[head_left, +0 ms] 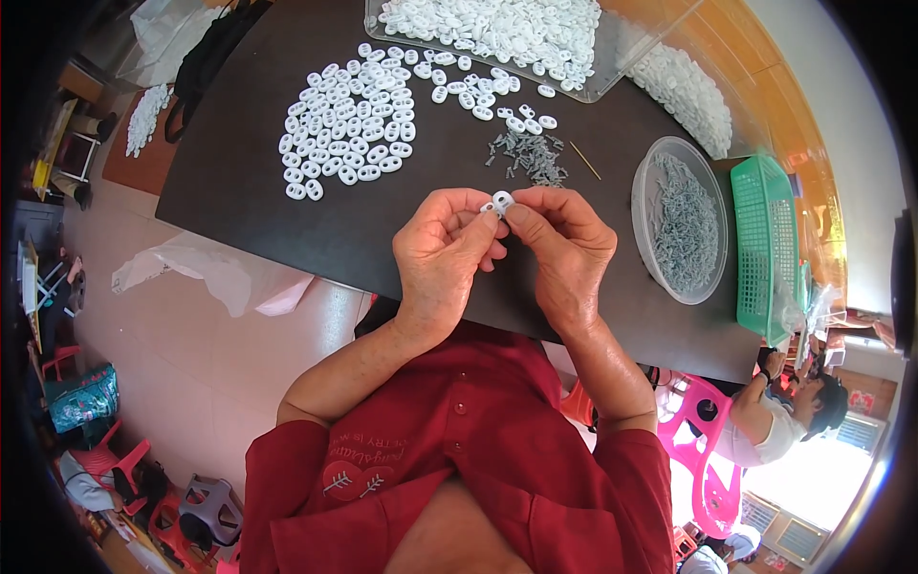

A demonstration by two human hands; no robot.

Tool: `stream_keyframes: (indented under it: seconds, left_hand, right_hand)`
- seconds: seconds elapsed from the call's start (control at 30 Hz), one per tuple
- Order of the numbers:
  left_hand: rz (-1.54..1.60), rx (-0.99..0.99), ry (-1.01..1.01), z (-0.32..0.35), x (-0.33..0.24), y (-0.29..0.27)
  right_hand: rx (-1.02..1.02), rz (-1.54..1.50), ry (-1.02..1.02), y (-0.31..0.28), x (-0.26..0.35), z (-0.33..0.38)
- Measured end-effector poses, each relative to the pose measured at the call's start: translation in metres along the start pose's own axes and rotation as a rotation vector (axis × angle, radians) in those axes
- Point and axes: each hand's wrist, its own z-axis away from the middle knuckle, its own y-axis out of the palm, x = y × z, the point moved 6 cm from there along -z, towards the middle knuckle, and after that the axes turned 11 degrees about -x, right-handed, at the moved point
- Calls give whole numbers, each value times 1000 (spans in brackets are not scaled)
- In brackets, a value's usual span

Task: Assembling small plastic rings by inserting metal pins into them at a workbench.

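Over the near edge of the dark table, my left hand (436,256) and my right hand (571,251) meet, thumbs and fingertips pinched together. Between them is a small white two-hole plastic piece (502,199). A smaller white bit shows at the left fingertips; whether it is joined to that piece I cannot tell. Just beyond my hands lies a loose heap of small grey slender pieces (532,158), too small to name. A thin brass-coloured stick (585,161) rests to its right. Many finished-looking white two-hole ovals (349,124) lie flat at the left, with more loose ones (478,94) further back.
A clear tray (598,81) heaped with white pieces stands at the back. More white pieces (681,91) lie at the right rear. On the right are a round tub (643,206) of grey pieces and a green basket (755,249). A person (779,421) sits beyond a pink chair (703,459).
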Motion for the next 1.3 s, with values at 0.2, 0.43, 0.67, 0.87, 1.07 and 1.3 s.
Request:
stream_keyframes:
  seconds: [0.2, 0.43, 0.67, 0.87, 1.07, 1.3]
  left_hand:
    - [5, 69, 59, -1, 0, 1]
    - [-90, 125, 78, -2, 2, 2]
    - [-174, 181, 110, -2, -1, 4]
    - [-183, 182, 120, -2, -2, 3]
    - [-77, 181, 4, -6, 3, 3]
    - [26, 174, -29, -8, 2, 2]
  right_hand:
    - [26, 14, 4, -1, 0, -1]
    - [62, 128, -58, -1, 2, -3]
    - [76, 125, -70, -2, 5, -3]
    - [75, 55, -11, -1, 3, -1]
    - [111, 107, -31, 0, 5, 2]
    - [187, 343, -257, 5, 10, 5]
